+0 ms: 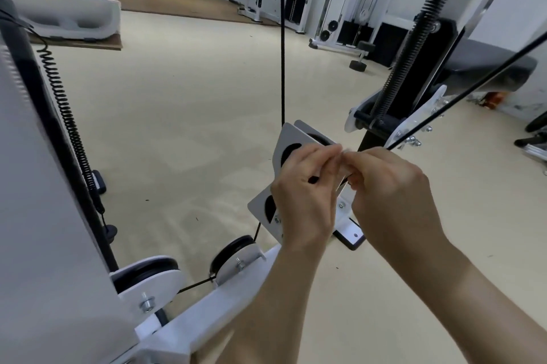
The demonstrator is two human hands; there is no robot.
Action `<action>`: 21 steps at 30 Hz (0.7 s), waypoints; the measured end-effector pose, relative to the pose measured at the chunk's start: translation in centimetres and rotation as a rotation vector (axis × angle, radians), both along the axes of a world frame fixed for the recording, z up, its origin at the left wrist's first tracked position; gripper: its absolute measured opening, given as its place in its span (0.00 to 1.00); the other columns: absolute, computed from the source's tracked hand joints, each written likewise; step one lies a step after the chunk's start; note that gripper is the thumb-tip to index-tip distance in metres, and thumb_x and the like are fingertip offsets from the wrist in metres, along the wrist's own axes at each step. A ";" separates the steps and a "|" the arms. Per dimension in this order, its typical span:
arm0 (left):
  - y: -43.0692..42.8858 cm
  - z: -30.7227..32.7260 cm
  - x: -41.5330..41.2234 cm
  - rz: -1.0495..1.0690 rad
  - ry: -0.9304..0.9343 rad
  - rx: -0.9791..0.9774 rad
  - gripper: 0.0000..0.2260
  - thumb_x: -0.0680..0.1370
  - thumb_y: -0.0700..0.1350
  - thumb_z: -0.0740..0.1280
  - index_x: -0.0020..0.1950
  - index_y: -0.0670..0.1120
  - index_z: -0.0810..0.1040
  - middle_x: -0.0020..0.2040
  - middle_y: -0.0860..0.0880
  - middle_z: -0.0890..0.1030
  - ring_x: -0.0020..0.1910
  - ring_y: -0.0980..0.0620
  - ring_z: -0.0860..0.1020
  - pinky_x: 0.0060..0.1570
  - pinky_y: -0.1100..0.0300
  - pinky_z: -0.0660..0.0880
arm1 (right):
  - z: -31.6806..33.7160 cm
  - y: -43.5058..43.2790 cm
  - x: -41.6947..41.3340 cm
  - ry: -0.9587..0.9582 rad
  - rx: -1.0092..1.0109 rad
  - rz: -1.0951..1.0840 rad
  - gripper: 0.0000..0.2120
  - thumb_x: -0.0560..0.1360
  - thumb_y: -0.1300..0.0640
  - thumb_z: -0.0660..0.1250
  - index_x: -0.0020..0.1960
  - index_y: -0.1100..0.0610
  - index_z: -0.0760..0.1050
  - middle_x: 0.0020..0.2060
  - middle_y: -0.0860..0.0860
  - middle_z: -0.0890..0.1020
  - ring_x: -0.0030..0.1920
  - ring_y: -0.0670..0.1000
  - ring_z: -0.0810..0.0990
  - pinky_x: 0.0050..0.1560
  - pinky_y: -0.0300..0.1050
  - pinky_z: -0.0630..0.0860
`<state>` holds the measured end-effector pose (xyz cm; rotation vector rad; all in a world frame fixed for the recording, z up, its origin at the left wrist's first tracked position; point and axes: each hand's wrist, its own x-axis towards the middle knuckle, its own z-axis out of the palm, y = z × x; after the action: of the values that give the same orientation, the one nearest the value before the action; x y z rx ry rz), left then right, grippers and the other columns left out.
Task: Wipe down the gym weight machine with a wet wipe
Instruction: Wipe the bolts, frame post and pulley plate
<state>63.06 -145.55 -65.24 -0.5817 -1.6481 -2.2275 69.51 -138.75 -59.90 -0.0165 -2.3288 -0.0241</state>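
Left hand (305,194) and right hand (390,186) meet fingertip to fingertip, pinching a small white wet wipe (345,153) between them, just in front of the weight machine's double pulley bracket (288,134). At 12 o'clock a black cable (282,52) rises from the bracket.

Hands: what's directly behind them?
A white pulley bracket with black wheels, hung on a black cable. The left hand and right hand, pinching the wet wipe, cover its middle and lower right.

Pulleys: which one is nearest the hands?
The hanging pulley block on the vertical cable, behind the left hand and right hand; the other two pulleys sit bolted low on the base frame.
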 end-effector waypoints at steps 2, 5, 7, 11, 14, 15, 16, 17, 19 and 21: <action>0.4 -1.1 1.0 0.076 0.007 0.032 0.06 0.76 0.40 0.73 0.52 0.44 0.86 0.47 0.50 0.82 0.45 0.55 0.81 0.46 0.64 0.78 | 0.0 0.4 0.1 -0.014 -0.002 0.025 0.14 0.68 0.72 0.60 0.47 0.65 0.82 0.34 0.57 0.79 0.30 0.58 0.76 0.26 0.51 0.76; 0.9 -3.6 3.2 0.136 -0.037 -0.043 0.05 0.75 0.44 0.72 0.48 0.47 0.87 0.44 0.55 0.81 0.42 0.60 0.79 0.43 0.73 0.73 | -0.1 0.4 0.2 0.000 -0.010 0.012 0.12 0.68 0.70 0.57 0.42 0.66 0.80 0.33 0.59 0.77 0.28 0.60 0.74 0.25 0.50 0.74; 0.9 -5.2 4.4 0.167 -0.142 -0.044 0.05 0.73 0.41 0.74 0.45 0.50 0.87 0.42 0.58 0.80 0.41 0.61 0.78 0.42 0.74 0.71 | 0.0 -0.1 0.2 0.010 0.008 0.030 0.15 0.71 0.67 0.55 0.43 0.67 0.80 0.33 0.59 0.78 0.28 0.60 0.75 0.25 0.49 0.74; -0.5 -3.3 4.2 0.118 -0.228 0.175 0.10 0.74 0.40 0.74 0.44 0.57 0.84 0.42 0.52 0.81 0.42 0.53 0.79 0.43 0.66 0.74 | 0.1 -1.5 0.0 0.032 0.001 0.051 0.13 0.69 0.68 0.56 0.40 0.66 0.80 0.33 0.58 0.77 0.28 0.59 0.75 0.26 0.47 0.72; -0.3 -1.2 2.1 0.118 -0.233 0.256 0.08 0.75 0.39 0.74 0.45 0.53 0.84 0.44 0.49 0.82 0.44 0.51 0.81 0.45 0.58 0.79 | -0.2 -1.8 0.1 0.015 -0.032 0.023 0.17 0.74 0.63 0.54 0.45 0.65 0.82 0.36 0.57 0.78 0.30 0.56 0.75 0.31 0.39 0.66; -0.1 -1.2 1.8 0.110 -0.243 0.235 0.06 0.75 0.40 0.74 0.45 0.50 0.84 0.44 0.50 0.82 0.45 0.52 0.81 0.45 0.59 0.79 | -0.4 -1.9 0.3 0.005 -0.035 0.013 0.18 0.75 0.62 0.54 0.48 0.65 0.82 0.37 0.57 0.78 0.31 0.55 0.76 0.33 0.36 0.63; 0.1 -1.5 1.9 0.112 -0.248 0.189 0.04 0.75 0.40 0.73 0.45 0.50 0.84 0.44 0.51 0.81 0.45 0.55 0.81 0.45 0.63 0.77 | -0.7 -1.9 0.5 -0.010 -0.044 0.009 0.18 0.75 0.61 0.54 0.50 0.65 0.82 0.39 0.57 0.78 0.33 0.55 0.76 0.35 0.34 0.62; 0.3 -2.2 2.2 0.116 -0.262 0.131 0.04 0.75 0.41 0.73 0.45 0.50 0.84 0.44 0.52 0.81 0.45 0.57 0.80 0.45 0.68 0.75 | -1.0 -2.0 0.6 -0.029 -0.060 0.013 0.19 0.75 0.61 0.53 0.50 0.66 0.82 0.40 0.58 0.78 0.34 0.54 0.76 0.36 0.34 0.64; 0.5 -3.9 2.8 0.117 -0.343 0.080 0.05 0.75 0.42 0.73 0.45 0.53 0.84 0.45 0.54 0.81 0.45 0.59 0.79 0.44 0.71 0.72 | -1.4 -2.1 0.8 -0.072 -0.081 0.017 0.18 0.75 0.61 0.53 0.48 0.66 0.81 0.42 0.58 0.78 0.36 0.55 0.77 0.38 0.34 0.66; 0.5 -5.2 2.3 0.133 -0.398 0.088 0.06 0.75 0.42 0.73 0.45 0.54 0.83 0.46 0.53 0.80 0.44 0.59 0.79 0.43 0.70 0.73 | -1.3 -2.0 0.9 -0.088 -0.090 0.005 0.17 0.74 0.61 0.54 0.48 0.66 0.80 0.42 0.57 0.78 0.37 0.54 0.76 0.40 0.32 0.64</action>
<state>65.40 -145.08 -70.44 -0.0006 -1.6932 -2.4105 70.43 -140.78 -61.22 -0.0557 -2.4164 0.0841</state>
